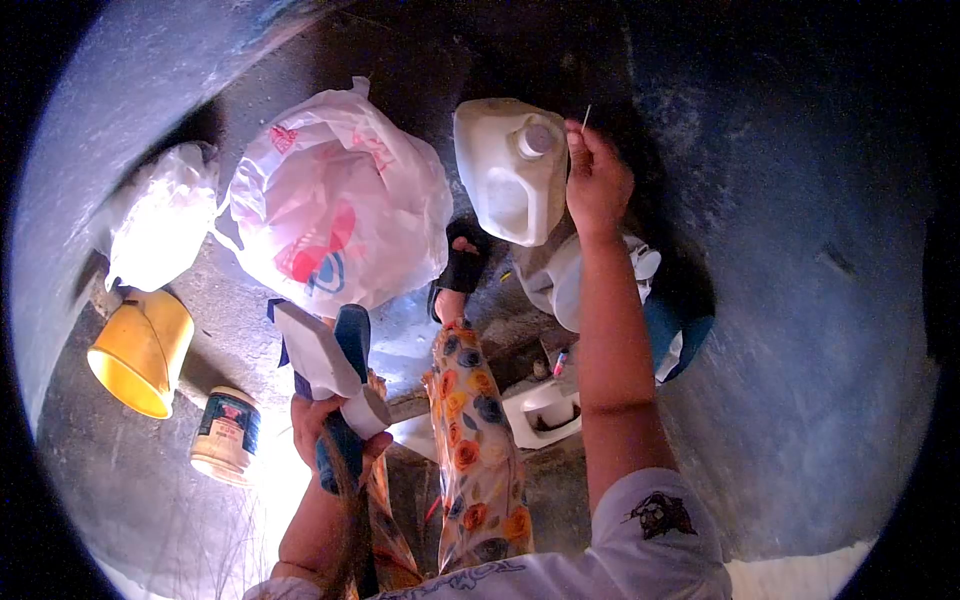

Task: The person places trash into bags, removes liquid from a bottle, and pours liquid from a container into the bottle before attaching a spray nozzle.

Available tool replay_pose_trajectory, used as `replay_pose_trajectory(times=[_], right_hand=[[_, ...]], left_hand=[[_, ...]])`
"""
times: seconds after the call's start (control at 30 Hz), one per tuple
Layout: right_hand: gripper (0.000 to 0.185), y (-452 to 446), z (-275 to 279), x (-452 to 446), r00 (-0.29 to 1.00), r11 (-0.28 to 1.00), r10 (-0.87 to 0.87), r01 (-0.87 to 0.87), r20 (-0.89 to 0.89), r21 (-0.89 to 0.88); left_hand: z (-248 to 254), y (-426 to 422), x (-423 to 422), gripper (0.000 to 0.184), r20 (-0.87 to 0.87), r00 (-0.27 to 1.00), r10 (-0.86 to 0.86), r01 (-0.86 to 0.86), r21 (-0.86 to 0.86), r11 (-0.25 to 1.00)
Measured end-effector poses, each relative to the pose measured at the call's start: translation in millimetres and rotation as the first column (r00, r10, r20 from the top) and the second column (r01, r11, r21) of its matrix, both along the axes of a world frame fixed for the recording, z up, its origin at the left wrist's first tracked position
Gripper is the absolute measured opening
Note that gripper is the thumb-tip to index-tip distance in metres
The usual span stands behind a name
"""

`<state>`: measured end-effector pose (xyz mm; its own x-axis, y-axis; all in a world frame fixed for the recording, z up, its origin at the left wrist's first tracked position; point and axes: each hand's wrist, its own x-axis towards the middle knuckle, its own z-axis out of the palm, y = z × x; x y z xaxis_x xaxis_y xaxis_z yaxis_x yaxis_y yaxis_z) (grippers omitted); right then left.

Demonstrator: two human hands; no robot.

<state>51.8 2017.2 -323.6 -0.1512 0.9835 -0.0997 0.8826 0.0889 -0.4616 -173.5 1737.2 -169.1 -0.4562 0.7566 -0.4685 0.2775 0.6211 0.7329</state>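
Note:
My left hand [340, 435] is wrapped round a bundle of things at the lower left of centre: a white block-like item [318, 350], a white round cap-like piece [366, 411] and a dark blue item [351, 340]. Out to the right, my right hand [598, 180] pinches a thin white stick [587, 116] between thumb and fingertips. Just left of that hand is a large white jug [497, 170] with a round cap [537, 140]. A big white plastic bag [340, 200] with red and blue print lies beyond my left hand.
At the left are a bright clear bag [160, 220], a yellow bucket [143, 350] and a labelled tub [226, 436]. Another white container [548, 412] lies below my right arm's left side. A blue container [685, 335] is right of that arm. Curved blue walls [820, 260] surround the floor.

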Motion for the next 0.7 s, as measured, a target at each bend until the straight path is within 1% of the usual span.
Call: replay_pose_trajectory(times=[0.03,0.13,0.23,0.33,0.37,0.4,0.43,0.53,0.63,0.7], right_hand=[[0.015,0,6,-1,0.989,0.999,0.037,-0.038,0.145,0.006],[0.018,0,-1,5,0.996,0.996,0.082,-0.081,0.037,-0.028],[0.023,4,10,1,0.994,0.970,-0.047,0.022,-0.099,-0.241],[0.025,9,6,8,0.996,0.965,-0.072,0.057,-0.051,-0.256],[0.025,9,6,9,0.947,0.943,-0.203,0.120,-0.250,-0.310],[0.024,10,15,3,0.841,0.912,-0.330,0.168,-0.428,-0.374],[0.023,11,19,-2,0.686,0.873,-0.447,0.196,-0.574,-0.446],[0.025,9,11,-5,0.455,0.873,-0.486,0.211,-0.746,-0.440],[0.027,9,13,6,0.551,0.786,-0.600,0.272,-0.580,-0.555],[0.025,8,12,5,0.573,0.782,-0.599,0.270,-0.559,-0.562]], left_hand=[[0,3,0,0.061,-0.019,1.000,-0.010,0.011,0.025,1.000],[3,13,1,0.060,-0.106,0.994,-0.041,0.056,0.144,0.988],[6,12,-1,0.059,-0.062,0.998,-0.026,0.032,0.107,0.994],[6,14,-3,0.058,-0.052,0.998,-0.034,0.041,0.138,0.990],[4,13,-3,0.058,-0.053,0.998,-0.021,0.029,0.154,0.988],[1,11,-2,0.058,-0.054,0.999,-0.007,0.016,0.171,0.985],[-1,10,-2,0.057,-0.055,0.998,0.007,0.004,0.187,0.982],[6,7,-4,0.061,-0.002,1.000,-0.030,0.030,0.016,0.999],[2,7,2,0.058,0.107,0.989,0.097,-0.102,0.045,0.994],[4,11,-1,0.056,0.048,0.998,0.035,-0.038,0.051,0.998]])
